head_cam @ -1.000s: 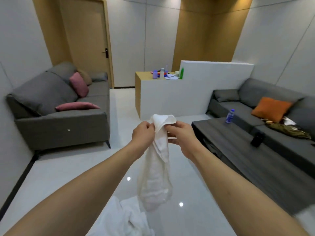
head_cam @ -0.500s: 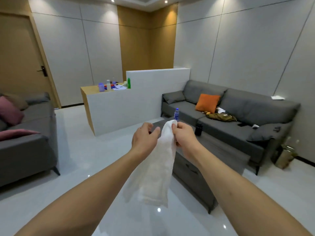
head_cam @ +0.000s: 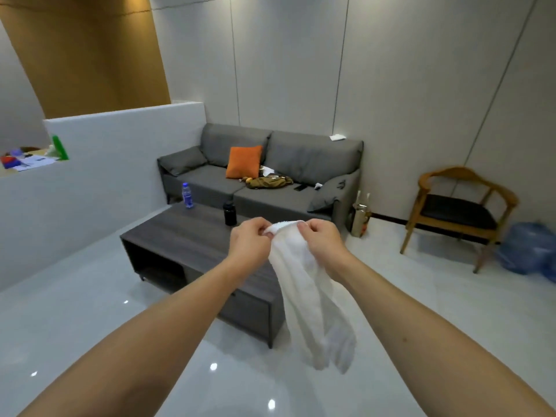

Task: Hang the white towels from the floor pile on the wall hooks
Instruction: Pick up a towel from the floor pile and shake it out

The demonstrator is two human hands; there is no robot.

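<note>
White terry was pinched in your fingers (head_cam: 272, 234), both sets closed on the top edge of one towel (head_cam: 310, 293): your left hand (head_cam: 251, 240) and right hand (head_cam: 322, 240) held it close together at chest height, the rest hanging loose and swinging toward your right forearm. A second ago you faced a door and a pink-cushioned couch with the floor pile at your feet; now your view had swung round to the dark table (head_cam: 192, 236), the grey sofa (head_cam: 301, 164) and a wooden chair (head_cam: 460, 203). No pile and no hooks showed, so you were likely mid-carry, searching for the wall hooks.
</note>
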